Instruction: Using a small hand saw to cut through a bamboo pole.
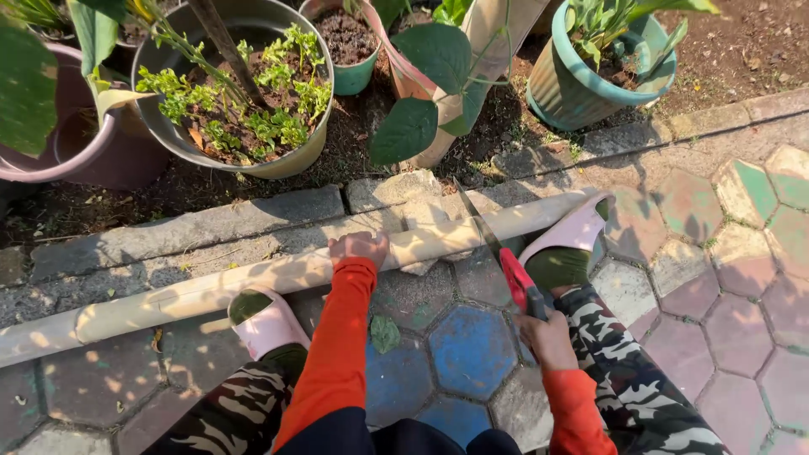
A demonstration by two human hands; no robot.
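Beyond the hands, pots are standing in the soil bed: a metal pot [316,135] is holding soil and small leafy green plants, a teal pot [358,76] is holding bare dark soil, and a ribbed green pot [560,88] farther right is holding a leafy plant. The left hand [358,248] is reaching forward on a straight arm and pressing down, fingers curled, on a long pale pole [253,282] lying across the paving. The right hand [548,337], drawn back near the knee, is gripping the red handle of a saw [501,248] whose blade is crossing the pole right of the left hand.
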